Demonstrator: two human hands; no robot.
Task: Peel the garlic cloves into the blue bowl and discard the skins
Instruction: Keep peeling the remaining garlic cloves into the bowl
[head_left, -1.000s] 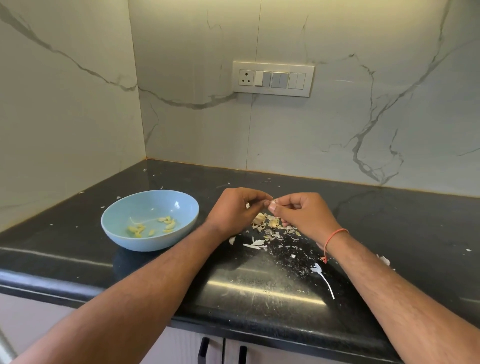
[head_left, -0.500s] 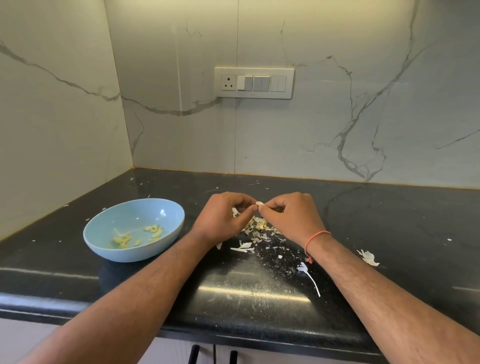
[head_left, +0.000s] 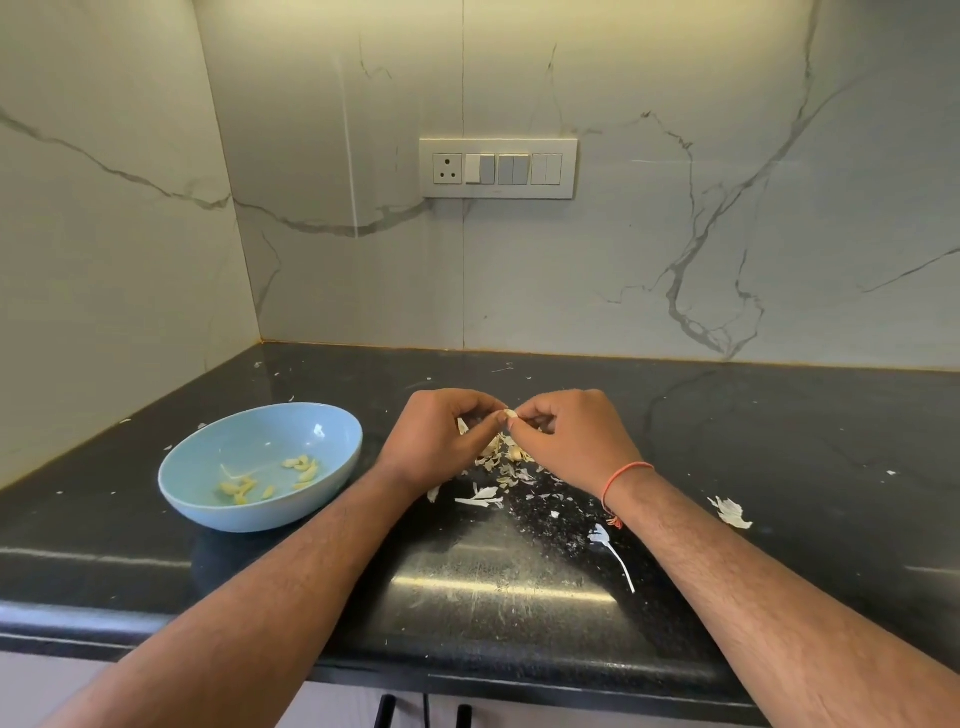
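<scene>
Over the worktop (head_left: 519, 597), left hand (head_left: 441, 436) and right hand (head_left: 566, 436) pinch one garlic clove (head_left: 509, 414) — several peeled cloves (head_left: 298, 465) lie in the blue bowl (head_left: 208, 499) at left; skins (head_left: 506, 465) lie beneath, undiscarded.

Pale garlic clove (head_left: 509, 414) above skins (head_left: 506, 460); blue bowl (head_left: 332, 470) left

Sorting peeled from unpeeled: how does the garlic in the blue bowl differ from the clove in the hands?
The cloves in the blue bowl are several, yellowish and lying loose; the clove in the hands is one, paler, pinched between left hand and right hand above the skins.
</scene>
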